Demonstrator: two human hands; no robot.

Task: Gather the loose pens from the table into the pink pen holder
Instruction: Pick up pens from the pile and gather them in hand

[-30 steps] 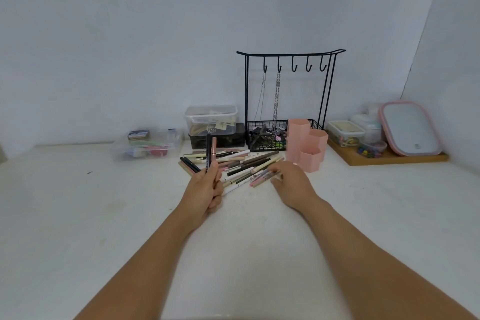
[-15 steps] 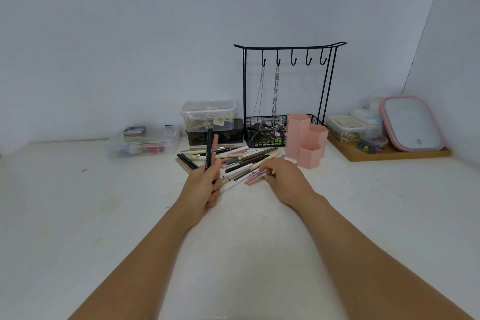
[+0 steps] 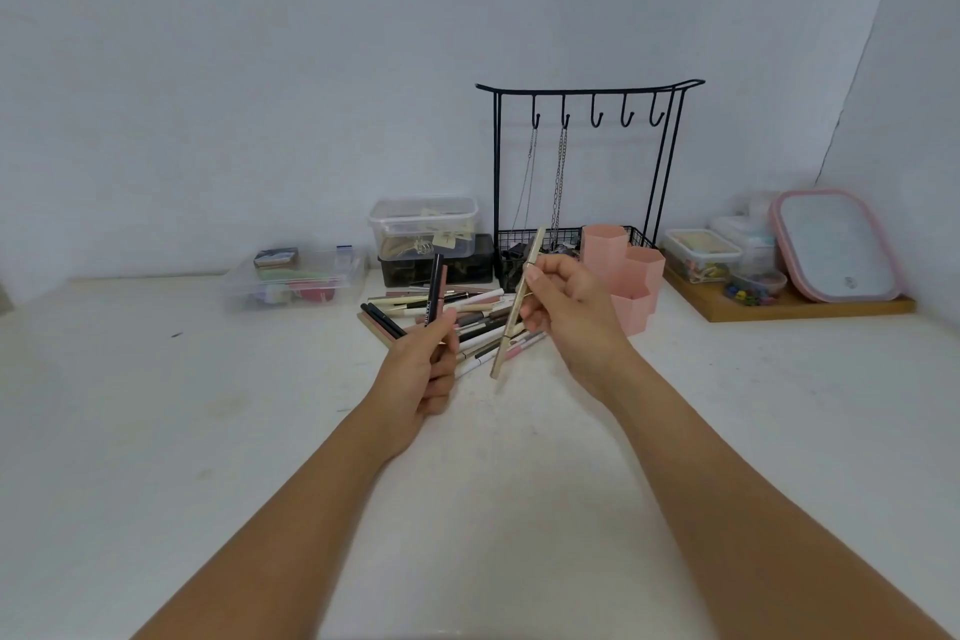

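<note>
At centre, above the table (image 3: 156,431), the right hand (image 3: 566,312) pinched a slim beige pen (image 3: 517,307) near its middle between thumb and curled fingers, the pen tilted with its lower tip hanging clear over the pile. The left hand (image 3: 423,369) was closed round two upright pens, a black pen (image 3: 434,288) and a pinkish one close against it, their upper ends standing above the fist. Beneath and between both hands lay the loose pens (image 3: 467,314), a criss-crossed heap on the white surface. Just right of the heap, partly behind the right hand, stood the pink pen holder (image 3: 631,276), a cluster of hexagonal cups that showed no pens inside. Judged from appearance, the pens would be light, rigid and smooth-barrelled, liable to roll or slip; a mid-barrel pinch suits each best. Behind stood a black wire jewellery stand (image 3: 587,161), clear lidded boxes (image 3: 423,224) and a wooden tray (image 3: 800,304).
</note>
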